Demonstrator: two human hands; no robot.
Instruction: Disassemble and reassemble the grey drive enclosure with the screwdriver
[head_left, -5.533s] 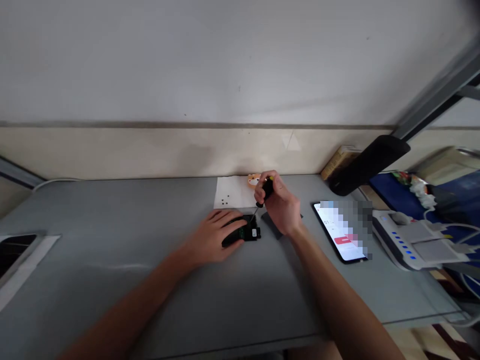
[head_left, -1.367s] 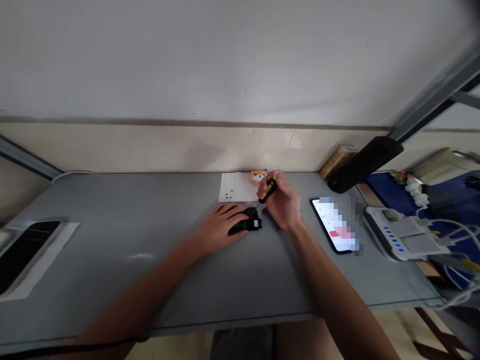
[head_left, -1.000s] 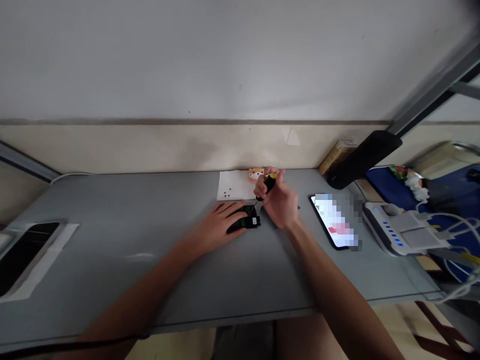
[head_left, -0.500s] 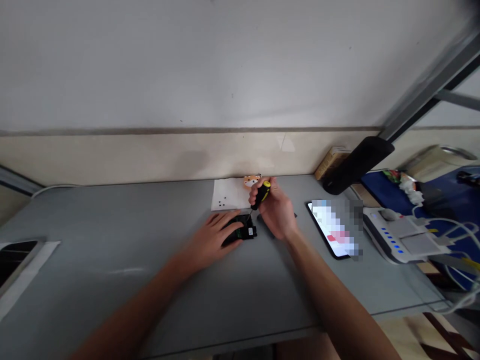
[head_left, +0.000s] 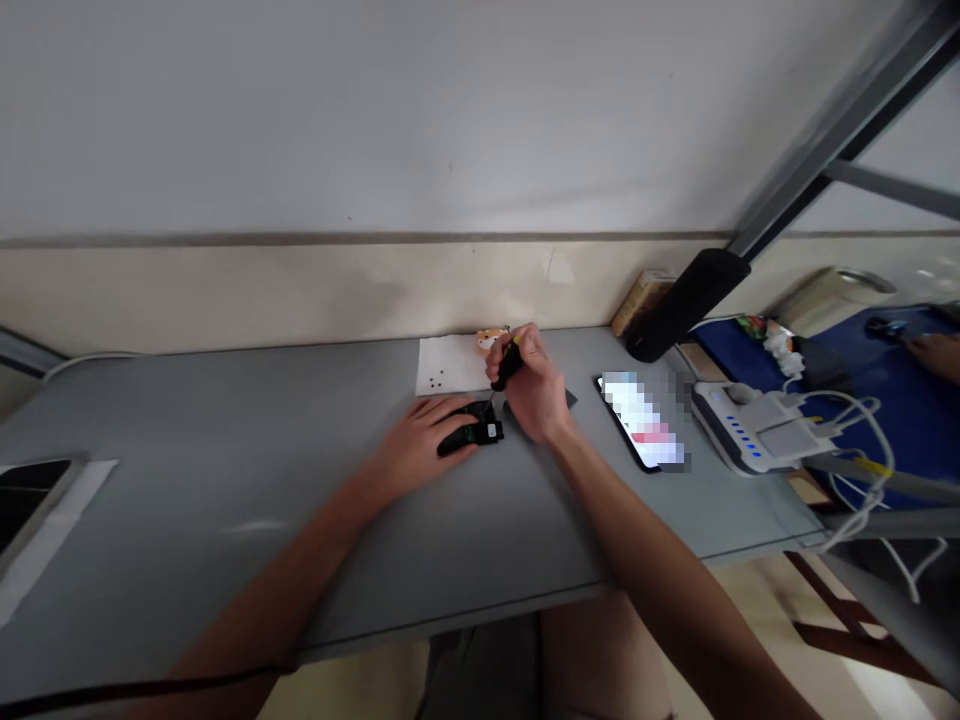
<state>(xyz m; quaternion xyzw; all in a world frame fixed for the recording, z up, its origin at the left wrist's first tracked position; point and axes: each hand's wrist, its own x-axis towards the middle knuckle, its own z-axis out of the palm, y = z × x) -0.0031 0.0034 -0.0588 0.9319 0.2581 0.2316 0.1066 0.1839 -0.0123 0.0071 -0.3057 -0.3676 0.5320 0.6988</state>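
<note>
Wrapped closed, your right hand pinches a black-and-yellow screwdriver between thumb and fingers, its thin shaft slanting down to a black device. Your left hand lies spread over that device, fingers apart and pressing on its top, so it stays flat on the grey table. The device sits just in front of a white paper sheet, with a green circuit board and a white label showing on it.

From the head view, the tip seems to reach the device, though your fingers and the small scale hide exactly where it lands. Keep the shaft as upright as you can, lean straight down through the handle and turn from the fingers; the left hand should hold firm without covering the spot you work on.

Counting: one screwdriver, one device, one sheet, and about four tiny black screws on the paper, too small to count surely. There is one orange cartoon-dog figure, one dark flat piece by your right hand, one phone with a blurred screen, and one white charging unit with blue lights. Another person's hand rests on a blue surface at far right.
</note>
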